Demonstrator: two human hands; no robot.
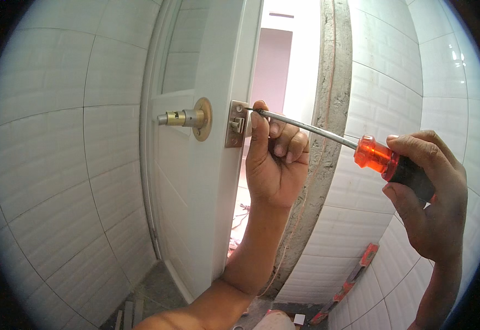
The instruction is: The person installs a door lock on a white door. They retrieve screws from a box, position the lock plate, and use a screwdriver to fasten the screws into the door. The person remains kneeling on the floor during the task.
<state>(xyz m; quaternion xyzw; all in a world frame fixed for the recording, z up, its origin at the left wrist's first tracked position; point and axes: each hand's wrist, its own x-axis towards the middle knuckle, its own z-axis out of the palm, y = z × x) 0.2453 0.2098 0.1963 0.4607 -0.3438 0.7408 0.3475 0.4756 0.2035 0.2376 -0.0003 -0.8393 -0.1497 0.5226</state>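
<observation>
My right hand [435, 187] grips the red and black handle of a screwdriver [374, 154] at the right. Its long metal shaft slants up and left to a metal latch plate [236, 125] on the edge of a white door [204, 187]. My left hand [275, 159] is raised beside the plate, thumb and forefinger pinching what looks like a small dark screw [249, 109] at the driver's tip. That tip points at the plate's upper hole. From the door's face juts a brass and steel knob spindle [187, 117] on a round rosette, with no knob over it.
Right of the opening runs a rough bare cement jamb [330, 93] with a thin wire down it. White tiled walls [47, 137] stand on both sides. A red and grey spirit level [355, 275] leans low at the right. Narrow strips [127, 314] lie on the floor, lower left.
</observation>
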